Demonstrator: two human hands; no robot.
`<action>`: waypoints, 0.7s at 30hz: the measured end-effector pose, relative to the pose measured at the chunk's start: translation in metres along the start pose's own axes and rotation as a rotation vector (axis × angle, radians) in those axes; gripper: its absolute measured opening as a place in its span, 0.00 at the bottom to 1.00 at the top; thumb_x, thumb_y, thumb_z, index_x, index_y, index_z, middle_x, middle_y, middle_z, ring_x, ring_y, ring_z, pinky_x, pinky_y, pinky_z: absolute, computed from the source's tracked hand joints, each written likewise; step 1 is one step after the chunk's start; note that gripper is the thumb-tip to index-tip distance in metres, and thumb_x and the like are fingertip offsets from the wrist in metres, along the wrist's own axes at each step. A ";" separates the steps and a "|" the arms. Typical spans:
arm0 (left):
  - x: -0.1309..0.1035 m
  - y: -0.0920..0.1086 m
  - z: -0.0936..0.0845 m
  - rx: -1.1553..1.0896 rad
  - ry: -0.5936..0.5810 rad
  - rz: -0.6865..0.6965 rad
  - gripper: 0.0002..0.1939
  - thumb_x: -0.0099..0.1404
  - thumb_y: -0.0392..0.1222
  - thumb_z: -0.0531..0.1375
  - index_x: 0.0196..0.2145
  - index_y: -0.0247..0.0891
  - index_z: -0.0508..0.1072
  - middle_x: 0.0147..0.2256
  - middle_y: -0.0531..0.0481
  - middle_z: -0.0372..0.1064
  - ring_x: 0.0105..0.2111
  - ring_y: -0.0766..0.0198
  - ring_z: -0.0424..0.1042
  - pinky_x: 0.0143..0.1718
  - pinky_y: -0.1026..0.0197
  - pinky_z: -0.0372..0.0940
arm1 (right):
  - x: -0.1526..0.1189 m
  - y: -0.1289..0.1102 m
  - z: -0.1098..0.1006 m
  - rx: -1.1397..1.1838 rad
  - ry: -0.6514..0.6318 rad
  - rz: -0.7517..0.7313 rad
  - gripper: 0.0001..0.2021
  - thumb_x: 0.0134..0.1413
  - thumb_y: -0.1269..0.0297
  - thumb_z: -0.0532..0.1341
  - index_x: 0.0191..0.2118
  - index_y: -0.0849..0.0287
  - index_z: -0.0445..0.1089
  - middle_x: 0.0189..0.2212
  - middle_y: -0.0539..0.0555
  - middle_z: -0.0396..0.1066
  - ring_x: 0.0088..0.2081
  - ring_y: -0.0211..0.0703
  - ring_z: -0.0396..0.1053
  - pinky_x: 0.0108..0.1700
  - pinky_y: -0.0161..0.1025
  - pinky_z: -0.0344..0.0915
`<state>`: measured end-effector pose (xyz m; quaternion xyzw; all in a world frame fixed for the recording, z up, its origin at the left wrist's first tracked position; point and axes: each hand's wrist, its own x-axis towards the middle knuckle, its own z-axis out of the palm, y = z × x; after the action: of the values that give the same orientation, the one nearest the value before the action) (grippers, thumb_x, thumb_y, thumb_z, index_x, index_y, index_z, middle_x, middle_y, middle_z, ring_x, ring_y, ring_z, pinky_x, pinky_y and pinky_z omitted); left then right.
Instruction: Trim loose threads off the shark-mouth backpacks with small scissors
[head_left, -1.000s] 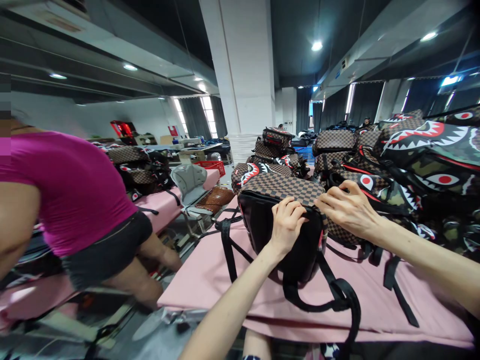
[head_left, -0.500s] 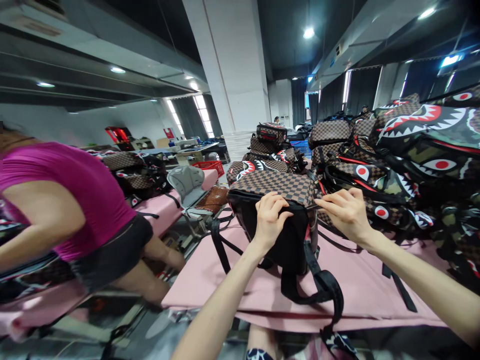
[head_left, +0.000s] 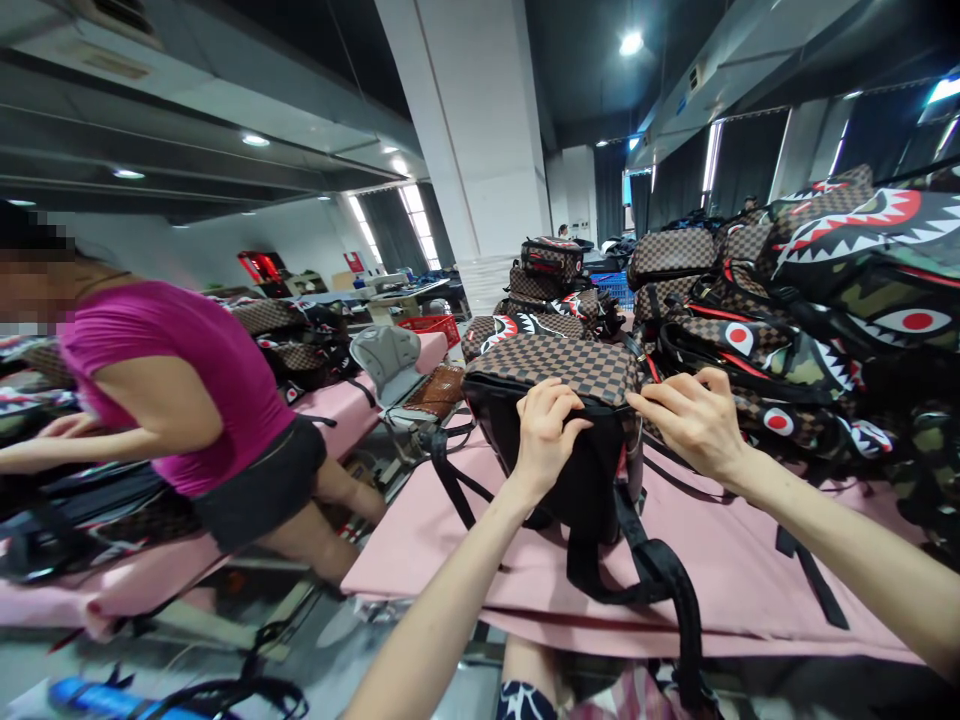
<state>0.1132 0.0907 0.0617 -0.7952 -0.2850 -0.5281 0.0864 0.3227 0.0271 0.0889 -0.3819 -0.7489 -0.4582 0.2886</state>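
In the head view, the grip has changed little over the last half second; the left hand (head_left: 546,430) is closed over the front top edge of the bag (head_left: 596,450), and the right hand (head_left: 697,420) pinches its near right corner, so that edge seems to be held steady between them; the bag stands on the pink desk (head_left: 750,580), one strap (head_left: 686,620) drooping over the front; to the right lies a heap of bags (head_left: 832,310). The view has shifted, bringing more of a co-worker (head_left: 195,380) into sight at the left. The left hand hides part of the edge; the right fingertips cover the corner, and whether they grip a zip pull or only fabric cannot be told; the bag's far side and inside are out of sight.
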 end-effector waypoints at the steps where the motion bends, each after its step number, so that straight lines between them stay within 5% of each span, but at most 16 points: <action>1: 0.000 0.000 0.000 -0.001 0.000 0.002 0.09 0.53 0.36 0.65 0.32 0.39 0.69 0.38 0.50 0.69 0.49 0.56 0.64 0.50 0.52 0.56 | 0.001 0.000 0.000 -0.006 0.005 -0.008 0.11 0.58 0.74 0.55 0.43 0.56 0.70 0.35 0.49 0.74 0.35 0.37 0.64 0.42 0.43 0.48; 10: -0.001 0.000 0.000 -0.003 -0.003 0.007 0.08 0.54 0.36 0.65 0.32 0.39 0.69 0.39 0.49 0.69 0.50 0.56 0.63 0.51 0.52 0.55 | 0.013 0.005 -0.006 -0.071 -0.043 -0.138 0.09 0.60 0.72 0.53 0.40 0.57 0.70 0.35 0.47 0.74 0.34 0.36 0.63 0.39 0.41 0.49; 21: -0.001 0.000 0.002 -0.013 -0.001 0.030 0.10 0.53 0.36 0.65 0.32 0.39 0.68 0.37 0.51 0.69 0.49 0.57 0.63 0.50 0.54 0.55 | 0.002 0.005 -0.002 0.051 -0.021 0.006 0.10 0.55 0.75 0.57 0.40 0.57 0.71 0.33 0.49 0.74 0.33 0.39 0.64 0.38 0.42 0.50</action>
<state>0.1150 0.0911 0.0597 -0.8001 -0.2697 -0.5284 0.0888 0.3263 0.0274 0.0939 -0.3814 -0.7623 -0.4340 0.2918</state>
